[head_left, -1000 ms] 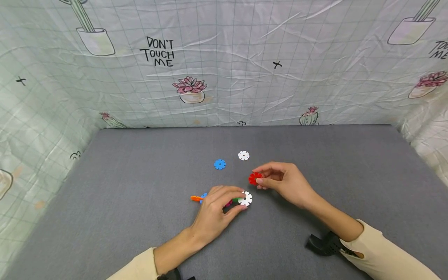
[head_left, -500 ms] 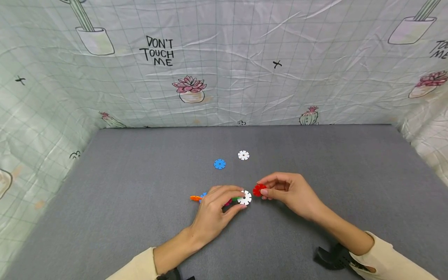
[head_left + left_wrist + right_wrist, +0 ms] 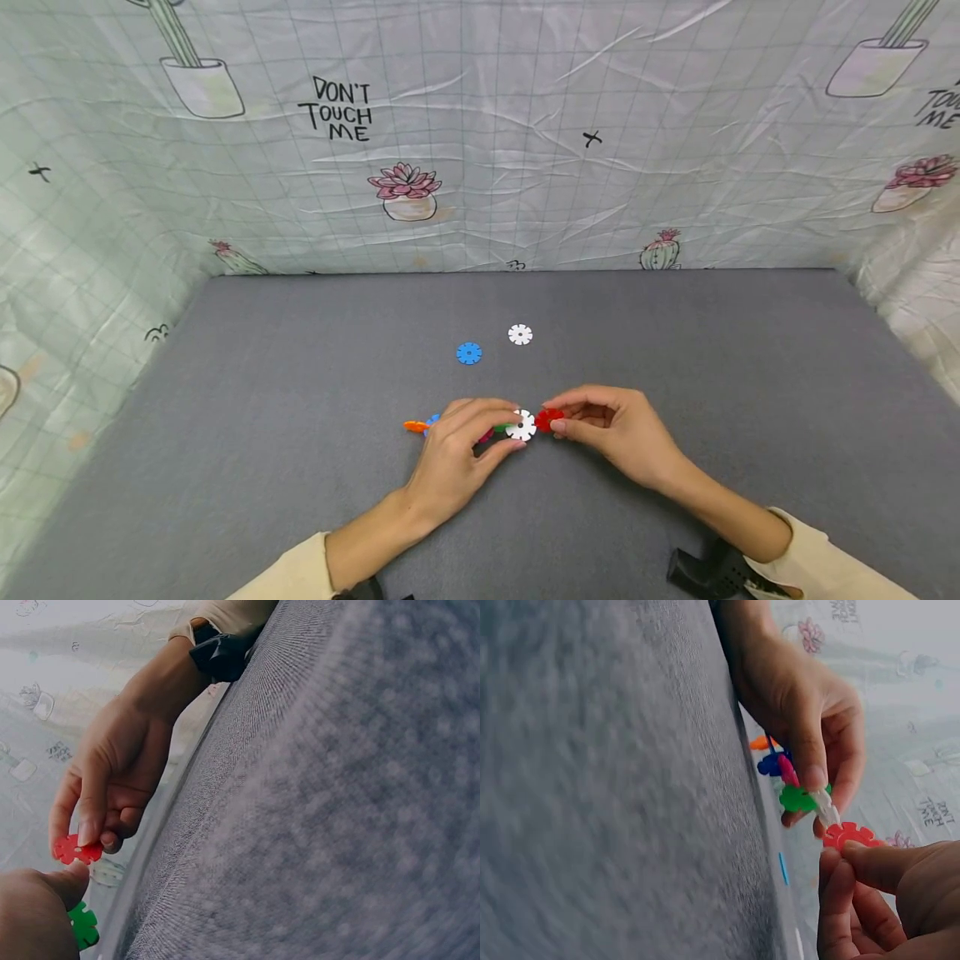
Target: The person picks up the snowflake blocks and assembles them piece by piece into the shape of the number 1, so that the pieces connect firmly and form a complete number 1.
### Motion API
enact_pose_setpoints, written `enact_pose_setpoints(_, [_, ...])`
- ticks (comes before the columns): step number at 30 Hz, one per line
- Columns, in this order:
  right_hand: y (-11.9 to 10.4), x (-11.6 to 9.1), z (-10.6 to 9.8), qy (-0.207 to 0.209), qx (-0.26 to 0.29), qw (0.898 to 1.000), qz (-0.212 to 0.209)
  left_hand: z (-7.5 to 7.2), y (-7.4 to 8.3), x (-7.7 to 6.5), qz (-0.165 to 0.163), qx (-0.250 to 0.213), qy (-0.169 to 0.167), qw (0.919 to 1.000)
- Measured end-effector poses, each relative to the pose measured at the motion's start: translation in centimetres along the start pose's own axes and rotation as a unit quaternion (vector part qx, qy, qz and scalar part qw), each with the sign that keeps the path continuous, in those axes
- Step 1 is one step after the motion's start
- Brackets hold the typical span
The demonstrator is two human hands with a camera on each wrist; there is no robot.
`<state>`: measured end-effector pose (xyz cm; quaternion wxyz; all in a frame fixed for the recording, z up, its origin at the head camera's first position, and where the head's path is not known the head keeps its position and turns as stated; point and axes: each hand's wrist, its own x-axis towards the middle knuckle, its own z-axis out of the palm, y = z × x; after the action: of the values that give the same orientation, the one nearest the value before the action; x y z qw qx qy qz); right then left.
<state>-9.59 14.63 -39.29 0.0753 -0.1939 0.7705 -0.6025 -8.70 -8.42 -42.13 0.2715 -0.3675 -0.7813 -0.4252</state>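
My left hand (image 3: pixel 459 446) pinches a white interlocking disc (image 3: pixel 521 426) between thumb and fingers. That disc ends a short chain. Behind it, in the right wrist view, follow a green disc (image 3: pixel 795 798), a pink disc (image 3: pixel 787 771), a dark blue disc (image 3: pixel 771 764) and an orange disc (image 3: pixel 761 742), slotted together at angles. My left hand covers part of the chain in the head view. Between thumb and fingers my right hand (image 3: pixel 618 432) holds a red notched disc (image 3: pixel 548 419). Its edge meets the white disc's right edge, the two turned at an angle to each other.
A loose blue disc (image 3: pixel 469 353) and a loose white disc (image 3: pixel 520 334) lie flat on the grey tabletop (image 3: pixel 300 375), beyond the hands. A printed cloth (image 3: pixel 480 133) stands along the back and sides of the table.
My right hand has brought the red disc toward me, down to the white disc's level, then left against its edge. My left hand and the chain have stayed almost still.
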Motion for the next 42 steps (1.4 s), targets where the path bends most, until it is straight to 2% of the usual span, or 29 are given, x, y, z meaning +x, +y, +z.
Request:
enact_pose_setpoints(4, [0.1, -0.2, 0.4, 0.002, 0.005, 1.000, -0.024, 0.0, 0.0, 0.0, 0.001, -0.002, -0.001, 1.0000])
enact_pose_setpoints(15, [0.1, -0.3, 0.9, 0.017, 0.009, 0.999, -0.048, 0.0, 0.0, 0.0, 0.007, 0.001, 0.002, 1.0000])
enact_pose_setpoints(23, [-0.1, -0.3, 1.1, 0.015, 0.022, 0.998, -0.049, -0.1, 0.1, 0.4, 0.016, -0.022, 0.002, 0.9996])
enact_pose_setpoints(31, [-0.1, -0.2, 1.5, 0.006, 0.028, 0.996, -0.082, -0.3, 0.2, 0.5, 0.021, -0.030, -0.012, 0.9993])
enact_pose_setpoints(42, [-0.1, -0.2, 1.4, 0.004, 0.014, 0.998, -0.054, -0.2, 0.2, 0.5, 0.013, -0.024, -0.008, 0.9996])
